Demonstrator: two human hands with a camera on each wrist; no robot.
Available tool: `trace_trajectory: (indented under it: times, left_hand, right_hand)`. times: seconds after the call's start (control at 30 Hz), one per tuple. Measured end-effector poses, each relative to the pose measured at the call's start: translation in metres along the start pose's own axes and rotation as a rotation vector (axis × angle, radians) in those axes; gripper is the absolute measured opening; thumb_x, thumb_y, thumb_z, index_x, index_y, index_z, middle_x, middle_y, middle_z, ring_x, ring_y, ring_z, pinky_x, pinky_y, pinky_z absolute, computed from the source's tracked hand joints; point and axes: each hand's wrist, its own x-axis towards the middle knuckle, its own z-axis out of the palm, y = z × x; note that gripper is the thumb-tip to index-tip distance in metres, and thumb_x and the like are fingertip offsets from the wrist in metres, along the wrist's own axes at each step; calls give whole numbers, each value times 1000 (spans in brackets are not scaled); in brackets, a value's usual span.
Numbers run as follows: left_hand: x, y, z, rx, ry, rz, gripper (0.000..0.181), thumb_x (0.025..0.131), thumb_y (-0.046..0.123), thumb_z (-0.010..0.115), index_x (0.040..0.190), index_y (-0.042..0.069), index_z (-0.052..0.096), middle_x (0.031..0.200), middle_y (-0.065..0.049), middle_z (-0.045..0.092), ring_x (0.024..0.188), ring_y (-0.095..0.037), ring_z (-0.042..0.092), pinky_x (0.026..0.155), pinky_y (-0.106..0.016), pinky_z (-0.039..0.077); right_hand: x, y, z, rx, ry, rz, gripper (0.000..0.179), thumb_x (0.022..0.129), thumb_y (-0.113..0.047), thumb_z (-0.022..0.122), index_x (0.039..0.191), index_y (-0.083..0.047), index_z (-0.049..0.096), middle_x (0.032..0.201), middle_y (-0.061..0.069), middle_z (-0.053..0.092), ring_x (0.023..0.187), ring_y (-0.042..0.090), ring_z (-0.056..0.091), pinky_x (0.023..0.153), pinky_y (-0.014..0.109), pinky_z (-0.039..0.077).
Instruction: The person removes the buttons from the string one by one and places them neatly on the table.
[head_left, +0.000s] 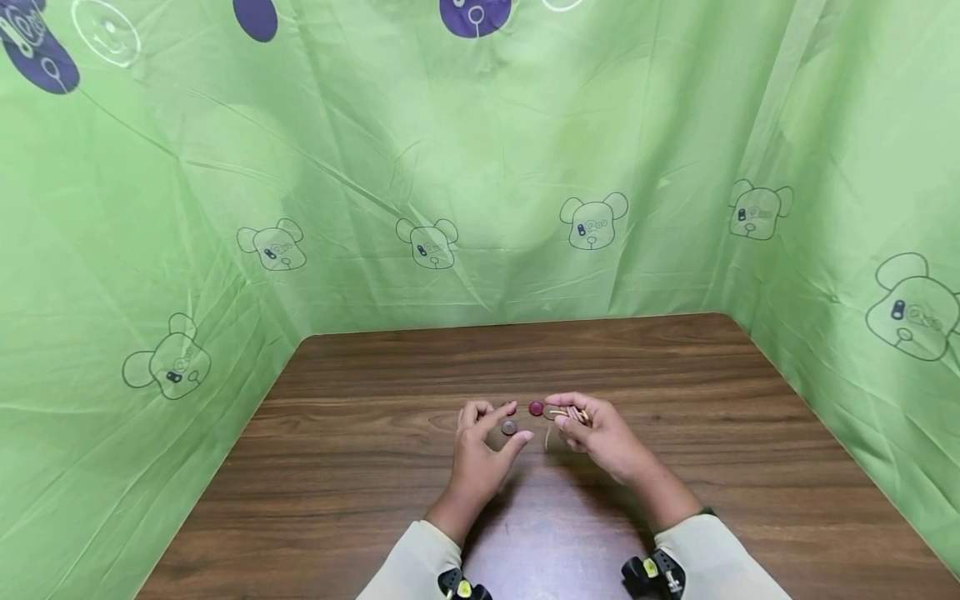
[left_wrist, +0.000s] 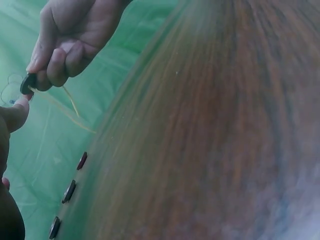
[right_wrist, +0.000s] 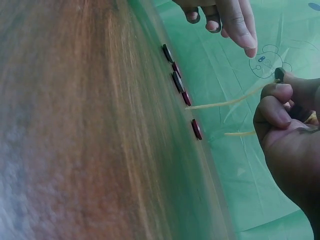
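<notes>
In the head view my left hand (head_left: 480,458) hovers over the table, thumb and index finger spread around a dark round button (head_left: 509,427); I see nothing held in it. A red button (head_left: 536,408) lies between the two hands, and another is partly behind the left index fingertip. My right hand (head_left: 611,442) pinches a dark button (right_wrist: 279,75) by its edge, with a pale yellow cord (right_wrist: 227,103) hanging from the fingers. More small pieces (head_left: 576,413) are gathered in that hand, partly hidden. The left wrist view shows a left fingertip (left_wrist: 20,112) close below the pinched button.
Several buttons (right_wrist: 196,129) lie flat on the brown wooden table (head_left: 375,500). Green printed fabric (head_left: 480,275) hangs behind the table and along both sides. Each wrist carries a black camera mount (head_left: 654,575).
</notes>
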Motion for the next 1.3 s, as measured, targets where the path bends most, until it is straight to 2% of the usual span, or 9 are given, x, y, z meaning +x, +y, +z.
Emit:
trace_trajectory:
  times: [0.3,0.47,0.6,0.8,1.1,1.2,1.3]
  left_hand:
    - [0,5,-1,-53,-34,-33,49,80,20,98,126,12,82,110,-11,61,104,-25,62,94,-35,51]
    - [0,6,0,-105,-51,-26,46,83,17,96,126,9,81,97,-12,69,85,-32,66,77,-34,56]
    - [0,8,1,-158,-81,-26,41,85,13,94,123,5,81,84,-15,69,71,-32,64,64,-28,54]
    - [-1,15,1,-202,-126,-86,36,86,13,93,121,7,83,80,-14,67,67,-27,63,61,-25,53]
    - [-3,19,3,-208,-137,-93,29,86,10,93,113,4,84,80,-20,65,66,-35,61,60,-23,51]
    - [-3,19,6,-206,-130,-98,28,85,9,93,111,5,85,79,-19,64,64,-31,59,60,-22,49]
    - [-3,18,7,-206,-116,-83,26,85,9,92,111,6,85,78,-17,63,62,-21,58,59,-20,49]
  right_hand:
    - [1,0,1,-5,-11,10,37,108,0,60,142,15,59,74,-1,53,64,5,50,59,19,41]
    - [1,1,2,-1,-18,-18,36,107,3,60,139,18,59,73,-2,53,65,4,50,58,18,41]
    - [1,1,3,3,-17,-7,32,106,4,61,136,16,61,75,-2,55,65,4,51,58,17,41]
    - [0,0,5,15,-31,25,26,106,3,62,130,13,63,84,0,61,69,5,54,60,18,44]
    - [0,2,8,-2,-47,26,23,104,4,63,126,12,64,85,2,62,70,5,56,61,17,45]
    - [0,2,9,4,-57,24,22,105,5,62,125,12,64,85,2,62,69,5,56,61,17,45]
    - [1,2,10,11,-61,17,21,105,4,62,124,12,64,85,2,63,69,5,55,61,17,45]
